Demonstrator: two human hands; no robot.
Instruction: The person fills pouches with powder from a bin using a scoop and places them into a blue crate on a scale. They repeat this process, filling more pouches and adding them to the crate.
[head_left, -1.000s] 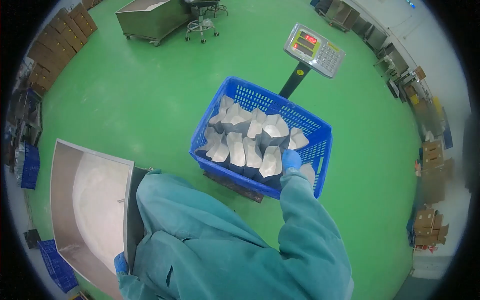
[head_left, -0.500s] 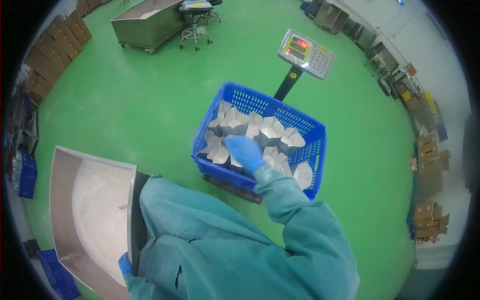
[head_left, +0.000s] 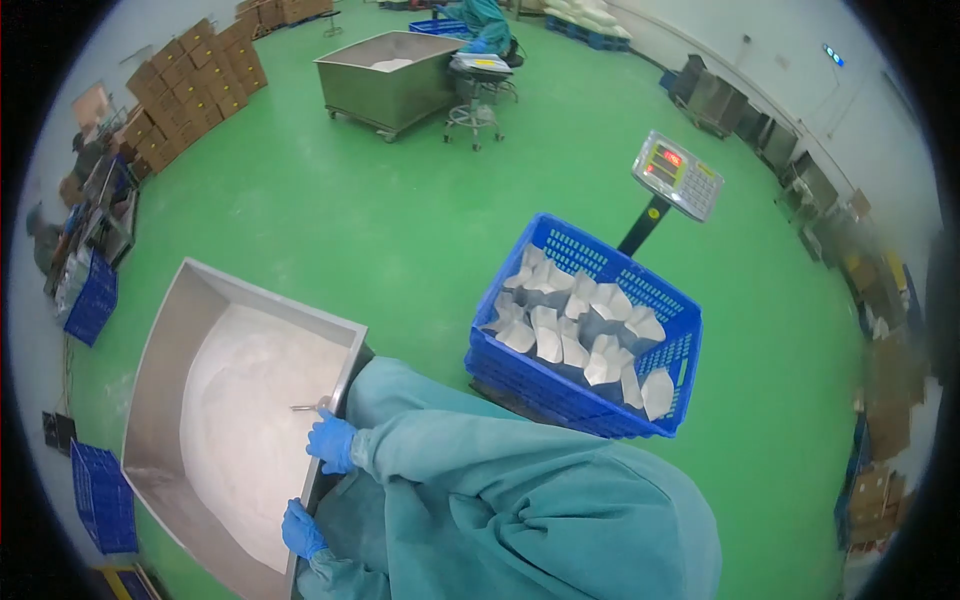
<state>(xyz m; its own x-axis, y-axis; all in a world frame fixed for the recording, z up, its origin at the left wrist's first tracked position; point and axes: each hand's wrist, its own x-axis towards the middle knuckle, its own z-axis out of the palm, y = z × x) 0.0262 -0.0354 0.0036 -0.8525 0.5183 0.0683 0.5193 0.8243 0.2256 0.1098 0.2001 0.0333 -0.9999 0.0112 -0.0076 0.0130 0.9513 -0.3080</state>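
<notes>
A steel bin holding white powder stands at my lower left. My left hand, in a blue glove, grips the bin's near rim. My right hand, also gloved, is at the same rim further up, just below the handle of a metal scoop lying in the powder; whether it holds the handle is unclear. To my right, a blue plastic crate holds several open silver pouches standing upright. The crate sits on a floor scale with a raised display.
A second wheeled steel bin and a stool stand further back, with a person in teal behind them. Stacked cardboard boxes line the left wall. Blue crates sit at the left edge. Green floor lies between.
My right hand has left the pouches in the crate and swung left to the bin's rim by the scoop. My view has turned left. My left hand stays on the rim.
</notes>
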